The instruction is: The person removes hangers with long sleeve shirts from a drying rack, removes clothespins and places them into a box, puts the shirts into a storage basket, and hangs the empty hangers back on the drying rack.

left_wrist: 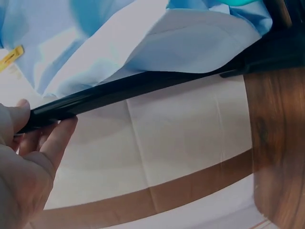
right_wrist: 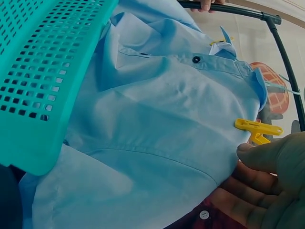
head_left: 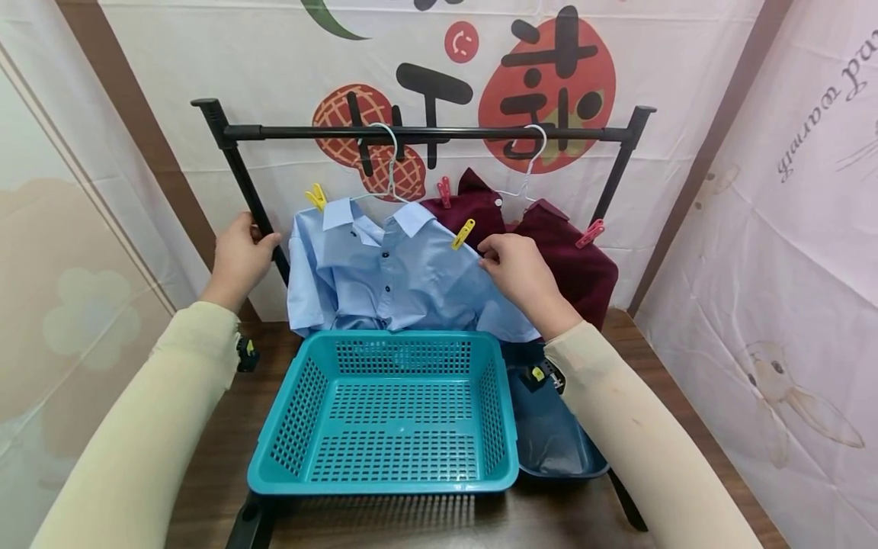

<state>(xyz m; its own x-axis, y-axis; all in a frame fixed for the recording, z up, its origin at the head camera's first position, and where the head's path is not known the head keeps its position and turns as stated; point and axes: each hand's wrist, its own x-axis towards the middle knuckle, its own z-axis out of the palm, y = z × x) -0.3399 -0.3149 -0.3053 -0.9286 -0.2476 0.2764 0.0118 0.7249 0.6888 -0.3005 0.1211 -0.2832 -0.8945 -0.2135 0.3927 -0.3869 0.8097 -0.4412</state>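
Observation:
A light blue shirt (head_left: pixel 425 274) with dark buttons hangs from a pale hanger (head_left: pixel 392 156) on a black rack. Two yellow clothespins (head_left: pixel 463 234) are clipped at its shoulders. My left hand (head_left: pixel 240 255) grips the rack's left post (head_left: pixel 243 179), its thumb and fingers around the bar (left_wrist: pixel 90 98) in the left wrist view. At the shirt's shoulder on the right, my right hand (head_left: pixel 519 274) pinches the cloth edge. Its thumb (right_wrist: pixel 259 155) lies just below a yellow clothespin (right_wrist: pixel 257 128) and the other fingers go behind the fabric.
A maroon shirt (head_left: pixel 576 259) with red clothespins (head_left: pixel 591 233) hangs at the right, partly behind the blue one. In front stands a teal perforated basket (head_left: pixel 401 488), overlapping a dark blue bin (head_left: pixel 559 435) on the wooden table (head_left: pixel 199 457). Printed cloth walls surround the rack.

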